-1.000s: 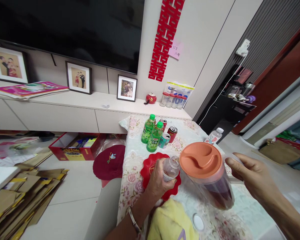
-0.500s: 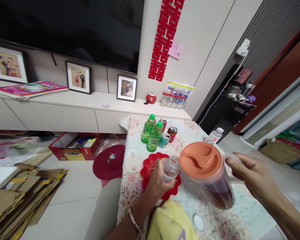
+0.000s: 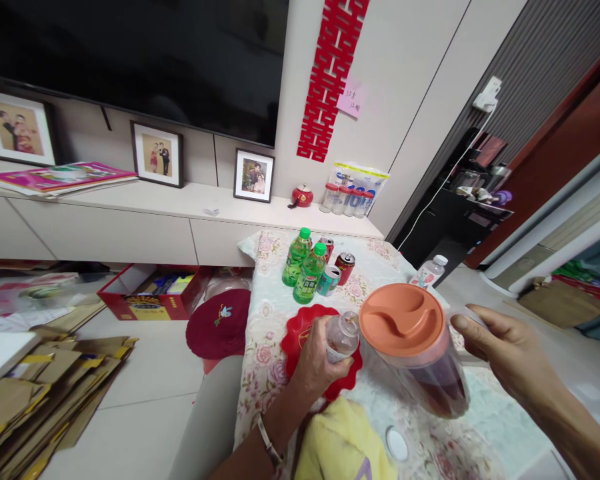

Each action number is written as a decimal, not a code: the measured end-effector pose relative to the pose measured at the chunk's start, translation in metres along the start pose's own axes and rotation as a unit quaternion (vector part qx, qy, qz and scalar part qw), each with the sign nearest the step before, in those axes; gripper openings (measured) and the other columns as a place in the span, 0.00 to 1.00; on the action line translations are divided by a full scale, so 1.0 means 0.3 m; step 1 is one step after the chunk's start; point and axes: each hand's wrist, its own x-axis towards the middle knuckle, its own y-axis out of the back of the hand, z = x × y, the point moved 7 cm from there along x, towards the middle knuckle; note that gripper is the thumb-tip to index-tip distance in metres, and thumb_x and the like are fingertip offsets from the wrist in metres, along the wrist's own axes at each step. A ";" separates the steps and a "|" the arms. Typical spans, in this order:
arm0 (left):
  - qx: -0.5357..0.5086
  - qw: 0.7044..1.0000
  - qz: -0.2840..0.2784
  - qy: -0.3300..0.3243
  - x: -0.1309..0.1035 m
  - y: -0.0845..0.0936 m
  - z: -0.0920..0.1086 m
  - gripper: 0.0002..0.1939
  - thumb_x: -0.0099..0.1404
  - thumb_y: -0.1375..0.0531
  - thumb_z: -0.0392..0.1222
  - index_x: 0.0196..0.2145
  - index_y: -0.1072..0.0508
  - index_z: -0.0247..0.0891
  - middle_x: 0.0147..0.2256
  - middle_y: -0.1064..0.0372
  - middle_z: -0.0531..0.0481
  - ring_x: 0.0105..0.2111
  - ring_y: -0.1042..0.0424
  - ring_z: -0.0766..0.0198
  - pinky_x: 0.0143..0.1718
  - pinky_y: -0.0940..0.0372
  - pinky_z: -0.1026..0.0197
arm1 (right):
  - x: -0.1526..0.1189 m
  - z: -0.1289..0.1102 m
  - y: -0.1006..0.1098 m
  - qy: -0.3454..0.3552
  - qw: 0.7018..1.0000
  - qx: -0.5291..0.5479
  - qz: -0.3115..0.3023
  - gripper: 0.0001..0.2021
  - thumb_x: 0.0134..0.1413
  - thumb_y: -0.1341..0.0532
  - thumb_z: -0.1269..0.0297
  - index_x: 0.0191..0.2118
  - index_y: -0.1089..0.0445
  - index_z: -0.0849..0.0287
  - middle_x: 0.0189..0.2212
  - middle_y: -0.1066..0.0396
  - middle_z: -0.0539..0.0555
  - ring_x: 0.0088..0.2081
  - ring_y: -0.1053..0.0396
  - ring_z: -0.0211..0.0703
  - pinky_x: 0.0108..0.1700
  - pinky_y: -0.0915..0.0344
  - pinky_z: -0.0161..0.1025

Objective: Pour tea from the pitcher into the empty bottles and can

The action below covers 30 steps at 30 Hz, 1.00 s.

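Observation:
My left hand [image 3: 316, 360] is wrapped round a clear open bottle [image 3: 342, 335], held over a red scalloped plate [image 3: 293, 333]. Grasping the handle of a clear pitcher, my right hand [image 3: 500, 343] holds it tilted towards the bottle. The pitcher [image 3: 430, 383] has an orange lid [image 3: 403, 320] and dark liquid inside. Its lid edge is close beside the bottle's mouth; whether they touch, I cannot tell. Below the plate lies a yellow cloth [image 3: 345, 443], with a round white cap [image 3: 397, 444] to its right.
Two green bottles [image 3: 309, 277] and several cans [image 3: 345, 268] stand on the flowered tablecloth [image 3: 265, 320]. Behind the pitcher is a white-capped bottle [image 3: 430, 272]. A maroon stool [image 3: 219, 325], a red box [image 3: 150, 303] and flattened cardboard [image 3: 75, 380] are on the left.

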 end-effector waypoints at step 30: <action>0.033 0.999 0.010 -0.027 -0.005 -0.001 0.000 0.37 0.46 0.32 0.35 0.53 0.37 0.45 0.50 0.25 0.42 0.50 0.22 0.43 0.54 0.25 0.43 | 0.015 0.037 0.011 -0.003 1.000 -0.002 -0.011 0.28 0.49 0.30 0.37 0.22 0.37 0.56 0.23 0.52 0.44 0.26 0.53 0.37 0.27 0.55 0.36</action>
